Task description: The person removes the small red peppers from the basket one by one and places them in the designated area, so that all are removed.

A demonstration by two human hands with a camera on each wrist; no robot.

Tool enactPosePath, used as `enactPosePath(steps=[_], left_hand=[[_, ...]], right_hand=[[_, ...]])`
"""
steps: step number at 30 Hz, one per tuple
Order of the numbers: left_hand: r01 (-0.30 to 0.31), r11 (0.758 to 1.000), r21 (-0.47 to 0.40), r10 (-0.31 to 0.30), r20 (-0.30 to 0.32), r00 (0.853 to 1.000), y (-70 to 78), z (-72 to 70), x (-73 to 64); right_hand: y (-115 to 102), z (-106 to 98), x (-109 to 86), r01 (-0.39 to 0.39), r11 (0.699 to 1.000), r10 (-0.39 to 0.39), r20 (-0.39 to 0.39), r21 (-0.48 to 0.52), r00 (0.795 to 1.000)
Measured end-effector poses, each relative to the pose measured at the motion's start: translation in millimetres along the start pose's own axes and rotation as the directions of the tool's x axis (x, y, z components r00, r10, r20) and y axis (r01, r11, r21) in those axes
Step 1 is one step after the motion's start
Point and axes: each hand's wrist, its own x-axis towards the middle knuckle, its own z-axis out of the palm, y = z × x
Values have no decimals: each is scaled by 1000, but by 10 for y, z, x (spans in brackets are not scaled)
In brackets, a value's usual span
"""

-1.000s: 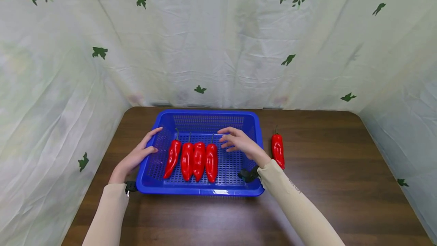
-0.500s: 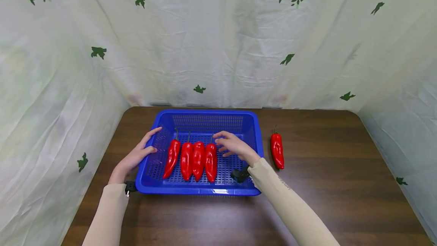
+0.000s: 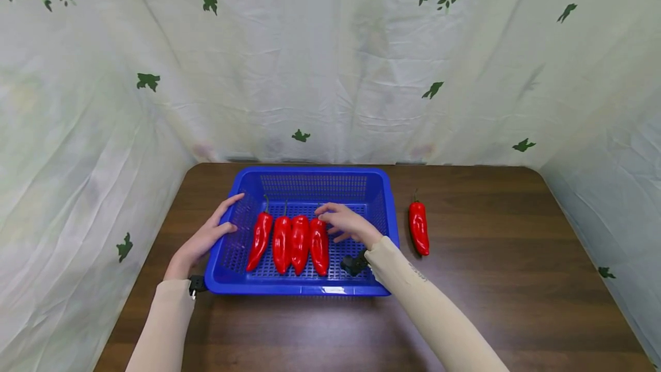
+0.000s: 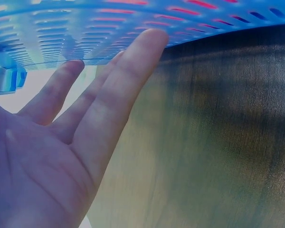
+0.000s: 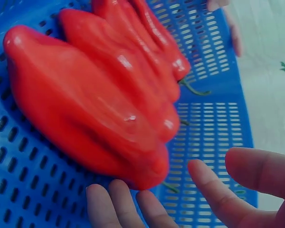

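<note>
My left hand (image 3: pixel 198 243) holds the left rim of a blue plastic basket (image 3: pixel 289 287), thumb and forefinger reaching over it. In the left wrist view, other fingers (image 4: pixel 109 99) lie along the slotted outer wall. Several glossy red chili peppers lie side by side inside, stems pointing away. Over the right-hand pepper (image 3: pixel 319 254), my right hand (image 3: pixel 348 225) spreads loosely and covers its stem end in the head view. The right wrist view has that pepper (image 5: pixel 85 109) closest, with fingertips (image 5: pixel 118 194) right at its stem end and a gap between the fingers.
One more red chili pepper (image 3: pixel 419 228) lies on the brown wooden table (image 3: pixel 496 257), right of the basket. A pale curtain (image 3: pixel 335 73) with leaf prints hangs behind the table and along both sides. A black wrist device (image 3: pixel 354 263) sits at the right cuff.
My right hand has moved left within the basket, from beside the right-hand pepper to over its stem end. The left hand stays at the rim.
</note>
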Motion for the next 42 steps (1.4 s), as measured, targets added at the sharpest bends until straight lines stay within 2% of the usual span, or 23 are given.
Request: enactPosePath(steps=[6,11,21,32,42], left_hand=[[7,1000,2,-7,-1,1000,-4,1,5],[11,1000,0,-11,-2,1000,-3,-1,3],[5,1000,5,-5,-3,1000,-5,-4,-7],[-5,1000,10,5,-1,1000,-11,-1,-11],[-12,1000,0,12,-1,1000,-21,-2,-5]], right_hand=[[70,51,63,-32,999,32,9,-32,999],[111,103,93,-20,998,21,25,-52,999],[140,157,104,40,999,-38,61,-24,997],[134,173,79,18,1000,-18,46,-4,999],[117,174,51,39,999,-39,61,-1,997]])
